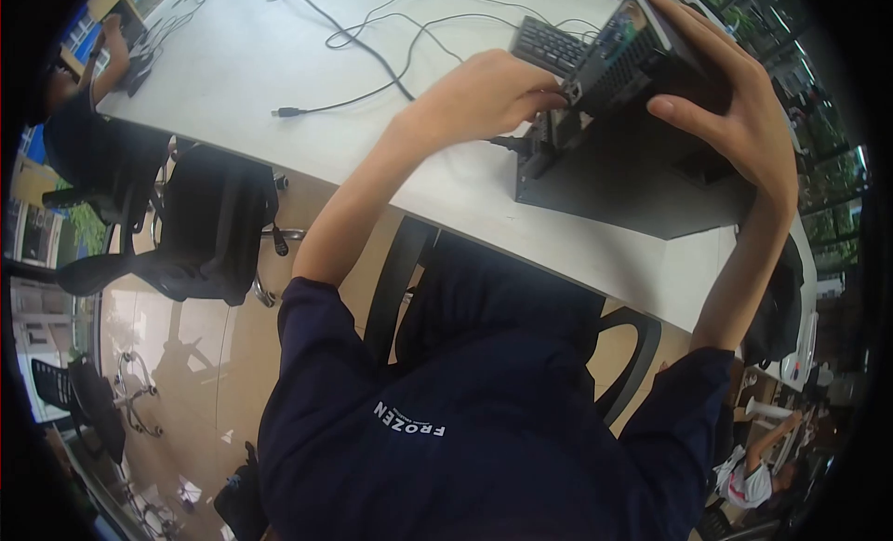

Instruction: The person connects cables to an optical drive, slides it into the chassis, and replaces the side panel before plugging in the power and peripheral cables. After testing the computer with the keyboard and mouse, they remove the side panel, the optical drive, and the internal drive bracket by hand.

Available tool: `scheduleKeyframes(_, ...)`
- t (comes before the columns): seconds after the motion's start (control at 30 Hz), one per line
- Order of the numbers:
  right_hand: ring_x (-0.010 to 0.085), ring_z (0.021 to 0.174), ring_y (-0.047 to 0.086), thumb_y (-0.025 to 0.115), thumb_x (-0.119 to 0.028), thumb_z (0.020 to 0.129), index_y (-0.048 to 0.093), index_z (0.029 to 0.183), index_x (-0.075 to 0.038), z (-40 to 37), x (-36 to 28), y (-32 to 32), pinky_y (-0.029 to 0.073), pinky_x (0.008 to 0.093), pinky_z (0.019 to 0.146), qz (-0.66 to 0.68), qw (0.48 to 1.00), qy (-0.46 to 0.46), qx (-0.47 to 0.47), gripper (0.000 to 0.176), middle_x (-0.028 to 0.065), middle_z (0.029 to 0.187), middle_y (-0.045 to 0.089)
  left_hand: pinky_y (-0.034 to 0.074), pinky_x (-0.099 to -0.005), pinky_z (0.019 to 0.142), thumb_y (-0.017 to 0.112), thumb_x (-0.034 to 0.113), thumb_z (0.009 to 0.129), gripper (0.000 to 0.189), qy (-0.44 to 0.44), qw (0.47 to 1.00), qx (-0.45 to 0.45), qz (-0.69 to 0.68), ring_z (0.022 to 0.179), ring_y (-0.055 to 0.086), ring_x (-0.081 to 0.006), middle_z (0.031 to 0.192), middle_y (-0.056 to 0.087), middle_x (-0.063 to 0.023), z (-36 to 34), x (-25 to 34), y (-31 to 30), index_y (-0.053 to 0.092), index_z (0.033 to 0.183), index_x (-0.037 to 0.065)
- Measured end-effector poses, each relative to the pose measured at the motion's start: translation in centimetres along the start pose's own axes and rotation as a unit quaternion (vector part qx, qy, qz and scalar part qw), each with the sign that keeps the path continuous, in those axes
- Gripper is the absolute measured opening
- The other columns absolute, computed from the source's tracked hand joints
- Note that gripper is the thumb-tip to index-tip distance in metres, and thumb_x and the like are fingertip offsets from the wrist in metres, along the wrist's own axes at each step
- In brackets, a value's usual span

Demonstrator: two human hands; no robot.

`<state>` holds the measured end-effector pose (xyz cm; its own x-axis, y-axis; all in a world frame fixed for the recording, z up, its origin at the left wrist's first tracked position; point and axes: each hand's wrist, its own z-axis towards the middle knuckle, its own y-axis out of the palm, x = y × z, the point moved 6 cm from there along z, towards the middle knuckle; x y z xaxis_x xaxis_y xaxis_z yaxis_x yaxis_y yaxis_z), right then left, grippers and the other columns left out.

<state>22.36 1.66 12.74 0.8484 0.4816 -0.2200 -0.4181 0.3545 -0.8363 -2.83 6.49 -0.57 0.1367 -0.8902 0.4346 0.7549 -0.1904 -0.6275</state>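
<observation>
A black computer case (633, 160) stands tilted on the white table (279, 66), its rear panel with ports facing left. My left hand (493, 94) is at those ports, fingers pinched together on something small that they hide. Spread over the case's top edge and near side, my right hand (735, 113) grips it, thumb apart from the fingers. Just below my left fingers, a black plug (509, 145) sits at the rear panel. Behind the case lies a black keyboard (549, 46).
A loose black cable with a USB-type plug (286, 112) lies across the table. More cables and a mouse (139, 71) are at the far left, beside another person's arm (113, 57). Black office chairs (205, 215) stand left; another person (753, 476) is at lower right.
</observation>
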Motion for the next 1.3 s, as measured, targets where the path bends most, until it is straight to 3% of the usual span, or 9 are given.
scheduleKeyframes(0.17, 0.0346, 0.135, 0.053, 0.083, -0.046, 0.071, 0.057, 0.146, -0.015, 0.6, -10.1, 1.1, 0.036, 0.0453, 0.115, -0.092, 0.991, -0.078, -0.065, 0.084, 0.0184, 0.145, 0.057, 0.048, -0.0401, 0.096, 0.067, 0.012, 0.093, 0.035, -0.016, 0.969, 0.163, 0.187, 0.109, 0.063, -0.0356, 0.119, 0.068, -0.0159, -5.6, 0.0, -4.2, 0.066, 0.128, 0.009)
scheduleKeyframes(0.23, 0.0349, 0.135, 0.053, 0.083, -0.046, 0.071, 0.057, 0.146, -0.017, 0.7, -12.3, 1.4, 0.038, 0.0448, 0.114, -0.095, 0.991, -0.070, -0.061, 0.084, 0.0190, 0.145, 0.057, 0.049, -0.0420, 0.096, 0.062, 0.001, 0.091, 0.035, -0.134, 0.973, 0.118, 0.146, 0.108, 0.063, -0.0354, 0.119, 0.068, -0.0156, -9.8, -4.1, -7.7, 0.066, 0.125, 0.006)
scheduleKeyframes(0.4, 0.0352, 0.116, 0.064, 0.092, -0.048, 0.064, 0.057, 0.138, 0.003, 0.8, -15.9, 0.7, 0.050, 0.0407, 0.099, -0.115, 0.991, -0.010, -0.073, 0.097, 0.0238, 0.128, 0.063, 0.047, -0.0446, 0.098, 0.063, 0.013, 0.091, 0.029, -0.274, 0.771, -0.009, 0.575, 0.110, 0.062, -0.0367, 0.114, 0.068, -0.0156, -21.0, -10.3, -12.0, 0.068, 0.119, 0.009)
scheduleKeyframes(0.47, 0.0354, 0.114, 0.064, 0.091, -0.049, 0.065, 0.057, 0.138, 0.004, 0.7, -16.2, 0.8, 0.050, 0.0401, 0.098, -0.099, 0.993, -0.008, -0.071, 0.097, 0.0229, 0.125, 0.064, 0.042, -0.0519, 0.098, 0.060, 0.016, 0.094, 0.021, -0.387, 0.850, -0.023, 0.356, 0.115, 0.058, -0.0346, 0.120, 0.065, -0.0134, -21.3, -10.9, -13.1, 0.065, 0.112, 0.006)
scheduleKeyframes(0.7, 0.0391, 0.126, 0.058, 0.088, -0.054, 0.067, 0.056, 0.141, -0.001, 0.3, -14.1, 0.5, 0.045, 0.0432, 0.107, -0.111, 0.992, 0.002, -0.062, 0.097, 0.0263, 0.137, 0.059, 0.049, -0.0384, 0.076, 0.063, 0.014, 0.094, 0.013, -0.394, 0.856, -0.008, 0.336, 0.082, 0.066, -0.0288, 0.090, 0.068, -0.0113, -18.8, -8.1, -11.2, 0.065, 0.105, 0.006)
scheduleKeyframes(0.87, 0.0408, 0.132, 0.054, 0.087, -0.057, 0.068, 0.057, 0.142, -0.003, 0.4, -15.6, 0.6, 0.043, 0.0447, 0.109, -0.152, 0.987, 0.005, -0.062, 0.096, 0.0261, 0.141, 0.056, 0.047, -0.0290, 0.072, 0.069, 0.003, 0.091, 0.016, -0.256, 0.960, 0.021, -0.111, 0.074, 0.059, -0.0113, 0.081, 0.061, -0.0034, -13.2, -2.1, -5.8, 0.062, 0.105, 0.003)
scheduleKeyframes(0.93, 0.0410, 0.130, 0.055, 0.087, -0.057, 0.068, 0.057, 0.142, -0.003, 0.7, -15.1, 0.8, 0.044, 0.0445, 0.108, -0.156, 0.985, 0.032, -0.066, 0.096, 0.0268, 0.140, 0.057, 0.048, -0.0288, 0.068, 0.068, 0.002, 0.092, 0.016, -0.150, 0.938, 0.001, -0.312, 0.075, 0.059, -0.0121, 0.085, 0.062, -0.0045, -10.8, 0.4, -4.3, 0.061, 0.105, 0.000)
scheduleKeyframes(1.13, 0.0426, 0.126, 0.058, 0.085, -0.060, 0.068, 0.059, 0.140, -0.003, 0.6, -14.2, 0.5, 0.047, 0.0448, 0.105, -0.187, 0.979, 0.042, -0.064, 0.096, 0.0306, 0.137, 0.057, 0.048, -0.0243, 0.062, 0.063, 0.007, 0.099, 0.014, -0.208, 0.801, 0.043, -0.559, 0.070, 0.054, -0.0090, 0.088, 0.061, -0.0073, -5.9, 1.2, -1.2, 0.059, 0.112, 0.002)
scheduleKeyframes(1.3, 0.0438, 0.125, 0.058, 0.086, -0.061, 0.067, 0.059, 0.140, -0.003, 0.5, -15.6, 0.7, 0.047, 0.0455, 0.104, -0.198, 0.978, 0.051, -0.051, 0.097, 0.0312, 0.138, 0.057, 0.058, -0.0301, 0.080, 0.061, 0.006, 0.100, 0.017, -0.078, 0.653, 0.094, -0.748, 0.081, 0.067, -0.0154, 0.104, 0.067, -0.0161, -4.2, 0.5, -1.7, 0.059, 0.117, 0.001)
